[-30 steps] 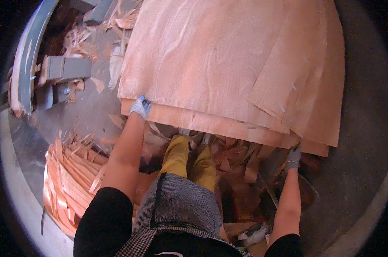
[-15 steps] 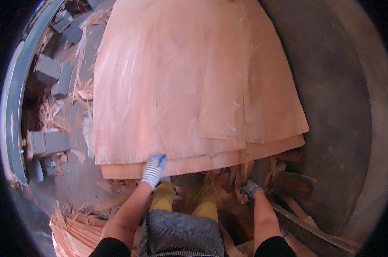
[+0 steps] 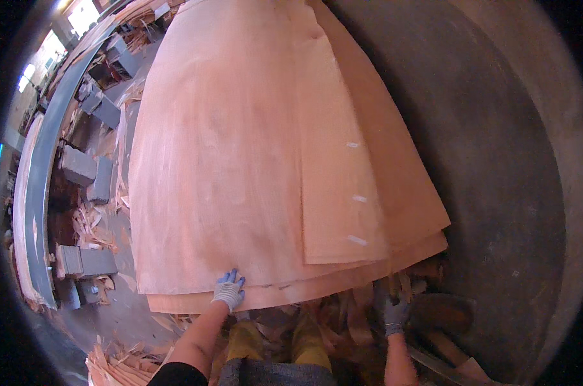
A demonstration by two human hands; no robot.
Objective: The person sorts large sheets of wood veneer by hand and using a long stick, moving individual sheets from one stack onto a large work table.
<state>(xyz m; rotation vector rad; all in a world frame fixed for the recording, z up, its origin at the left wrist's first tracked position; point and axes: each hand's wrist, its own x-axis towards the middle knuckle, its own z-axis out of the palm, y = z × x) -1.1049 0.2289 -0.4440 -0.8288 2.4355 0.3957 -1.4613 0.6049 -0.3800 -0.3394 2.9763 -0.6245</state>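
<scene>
A stack of large, thin, pale orange veneer sheets (image 3: 253, 148) fills the middle of the view. My left hand (image 3: 229, 289), in a grey and blue glove, rests flat on the near edge of the top sheet with fingers spread. My right hand (image 3: 394, 312), in a dark grey glove, is lower down at the right, below the stack's near edge, among loose veneer scraps (image 3: 352, 315). Whether it grips anything is unclear. My yellow boots (image 3: 275, 338) stand just in front of the stack.
Grey concrete blocks (image 3: 85, 260) and veneer offcuts (image 3: 89, 222) lie on the floor at the left beside a long grey rail (image 3: 37, 199). Bare dark concrete floor (image 3: 497, 161) lies to the right. More scrap strips (image 3: 114, 370) pile up at the lower left.
The view has tilted up along the stack. My left hand has moved right and now lies flat on the top sheet's edge. My right hand has come inward below the stack's edge.
</scene>
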